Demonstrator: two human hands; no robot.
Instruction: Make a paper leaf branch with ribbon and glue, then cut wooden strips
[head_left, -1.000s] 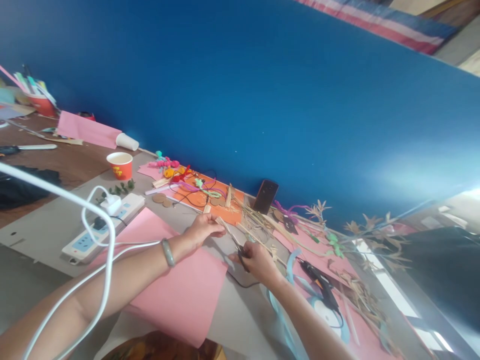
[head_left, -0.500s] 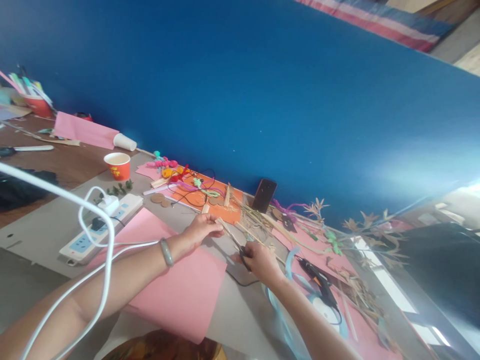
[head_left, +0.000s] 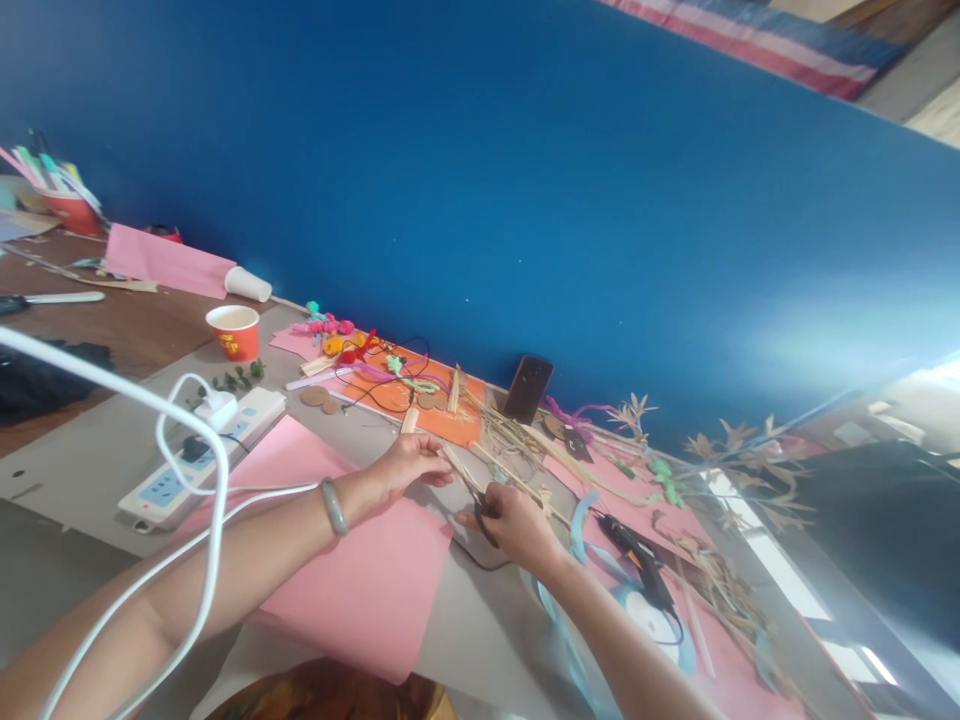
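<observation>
My left hand (head_left: 409, 466), with a grey-green bangle (head_left: 334, 507) on its wrist, pinches a small pale piece that its fingertips mostly hide. In my right hand (head_left: 519, 522) is a pair of scissors (head_left: 486, 520) with black handles. Their blades point up and left, and the tips come close to the left fingertips. Whether the blades touch the piece is too small to tell. Just behind the left hand, a pale flat strip (head_left: 409, 420) lies by the orange sheet (head_left: 450, 428). Pink paper (head_left: 367, 590) lies beneath the left wrist.
A white power strip (head_left: 202, 460) sits left, and a white cable (head_left: 222, 490) crosses before my left arm. Near it stands a red paper cup (head_left: 234, 334). A phone (head_left: 529, 388) leans on the blue wall. Right are a glue gun (head_left: 639, 562), blue ribbon (head_left: 581, 525) and dried stalks (head_left: 724, 590).
The scissors and my right hand have shifted slightly, and the left fingertips have dropped a little. The pale piece between them shows less than before.
</observation>
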